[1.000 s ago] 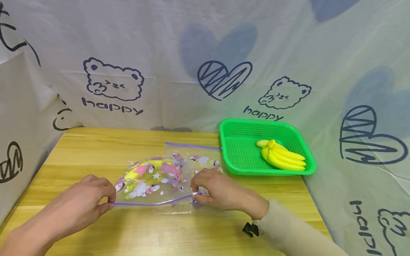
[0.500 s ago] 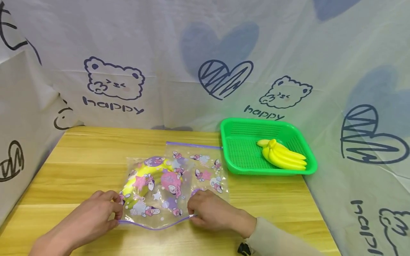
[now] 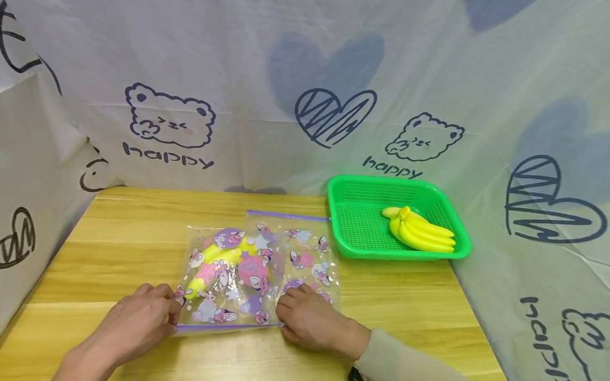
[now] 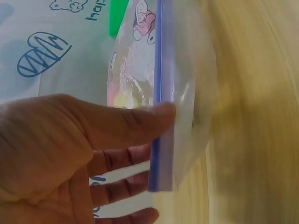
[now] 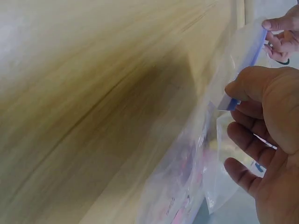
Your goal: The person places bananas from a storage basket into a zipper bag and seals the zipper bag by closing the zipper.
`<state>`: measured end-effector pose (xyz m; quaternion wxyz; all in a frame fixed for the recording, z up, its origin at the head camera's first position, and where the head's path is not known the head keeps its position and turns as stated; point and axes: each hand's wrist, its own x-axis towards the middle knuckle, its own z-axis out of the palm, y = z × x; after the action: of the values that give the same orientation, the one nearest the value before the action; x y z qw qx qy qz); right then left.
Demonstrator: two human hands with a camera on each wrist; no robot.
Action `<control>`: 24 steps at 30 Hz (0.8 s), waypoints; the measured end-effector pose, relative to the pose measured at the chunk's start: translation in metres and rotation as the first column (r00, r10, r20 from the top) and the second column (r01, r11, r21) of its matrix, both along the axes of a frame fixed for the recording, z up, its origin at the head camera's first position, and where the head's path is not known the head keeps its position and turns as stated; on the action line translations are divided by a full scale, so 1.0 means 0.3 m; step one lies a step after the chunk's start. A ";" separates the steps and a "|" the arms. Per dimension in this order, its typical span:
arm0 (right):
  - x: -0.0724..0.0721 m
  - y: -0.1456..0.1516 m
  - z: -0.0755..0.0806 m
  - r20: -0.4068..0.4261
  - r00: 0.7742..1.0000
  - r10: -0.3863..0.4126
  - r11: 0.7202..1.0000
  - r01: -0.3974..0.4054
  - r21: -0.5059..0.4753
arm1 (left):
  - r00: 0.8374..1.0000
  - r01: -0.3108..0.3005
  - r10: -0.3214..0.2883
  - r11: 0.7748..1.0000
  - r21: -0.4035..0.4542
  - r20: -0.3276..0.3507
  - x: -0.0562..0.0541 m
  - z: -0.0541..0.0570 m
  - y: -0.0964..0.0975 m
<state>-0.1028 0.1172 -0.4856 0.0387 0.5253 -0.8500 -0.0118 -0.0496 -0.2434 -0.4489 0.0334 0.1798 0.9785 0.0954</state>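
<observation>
A clear zip bag (image 3: 216,312) printed with pink and purple cartoon figures lies in front of me, its purple zip edge (image 4: 161,74) toward me. Yellow bananas (image 3: 194,287) show through its film. My left hand (image 3: 147,312) pinches the left end of the zip edge between thumb and fingers. At the right end, my right hand (image 3: 314,320) pinches the same edge; its thumb (image 5: 250,84) lies across the strip in the right wrist view. Beneath the bag's right part lies a second printed zip bag (image 3: 307,243), partly covered by the first bag and my right hand.
A green plastic basket (image 3: 335,233) stands at the back right of the wooden table (image 3: 133,217), with a bunch of yellow bananas (image 3: 421,233) in it. White cloth (image 3: 257,95) with bear and heart drawings hangs behind and along both sides.
Both hands have drawn the zip edge toward me, and the bag lies flatter over its bananas. The edge sagged half a second ago; now it runs nearly straight. The basket has stayed put.
</observation>
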 end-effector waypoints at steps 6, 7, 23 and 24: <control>0.019 0.007 -0.012 0.096 0.995 -0.004 1.000 0.006 -0.018 | 0.986 -0.104 0.102 0.995 0.004 0.129 -0.004 0.030 0.010; 0.023 0.008 -0.015 0.120 0.993 -0.023 0.999 0.027 -0.029 | 0.981 -0.127 0.124 0.992 0.008 0.151 -0.006 0.036 0.015; 0.020 -0.080 -0.019 0.350 0.885 -0.305 0.902 0.387 -0.192 | 0.974 -0.090 0.117 0.986 0.143 -0.195 -0.077 0.007 0.279; 0.016 -0.088 -0.019 0.364 0.880 -0.304 0.902 0.389 -0.187 | 0.976 -0.097 0.118 0.988 0.121 -0.185 -0.080 0.001 0.297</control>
<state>-0.0979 0.0908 -0.4914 -0.0377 0.3485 -0.9196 0.1776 -0.0735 -0.1542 -0.4485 -0.0759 0.1365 0.9787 0.1335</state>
